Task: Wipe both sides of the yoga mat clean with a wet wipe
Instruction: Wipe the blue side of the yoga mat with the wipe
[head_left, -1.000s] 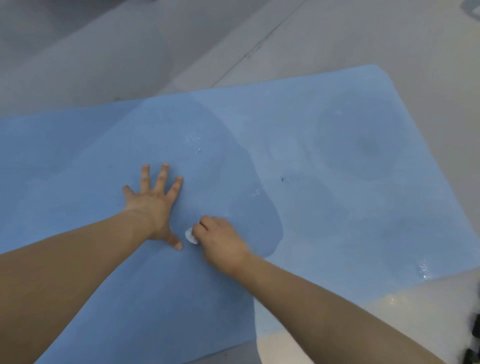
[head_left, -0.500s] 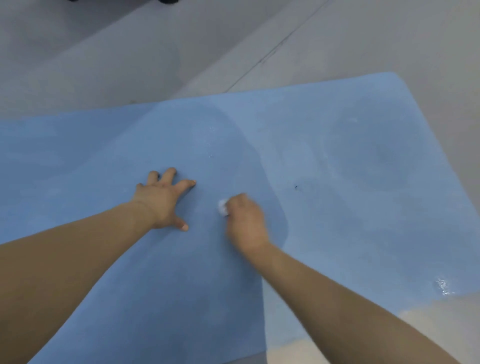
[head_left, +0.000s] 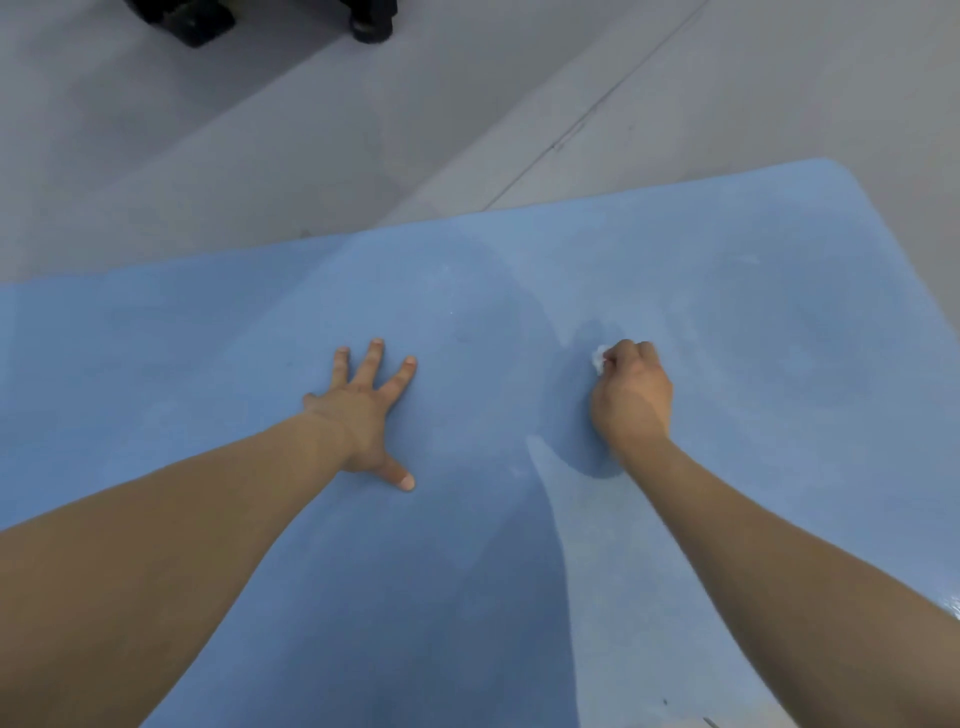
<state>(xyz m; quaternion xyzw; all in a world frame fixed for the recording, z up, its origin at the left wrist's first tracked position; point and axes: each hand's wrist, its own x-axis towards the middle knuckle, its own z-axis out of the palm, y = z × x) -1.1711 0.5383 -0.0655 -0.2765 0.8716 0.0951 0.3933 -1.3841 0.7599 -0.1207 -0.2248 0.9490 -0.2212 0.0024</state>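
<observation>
A blue yoga mat (head_left: 727, 291) lies flat on the grey floor and fills most of the view. My left hand (head_left: 363, 410) rests palm down on it with the fingers spread. To the right, my right hand (head_left: 631, 397) is curled into a fist on the mat, gripping a small white wet wipe (head_left: 599, 359) that peeks out past the knuckles. Damp, darker streaks mark the mat around and below the right hand.
Grey floor (head_left: 363, 130) with a seam line stretches beyond the mat's far edge. A black wheeled base (head_left: 270, 18) stands at the top left. The mat's rounded far right corner (head_left: 826, 166) is in view.
My right hand has slid with the wipe away from the left hand, to the right and farther across the mat. The left hand flattened again with its fingers spread.
</observation>
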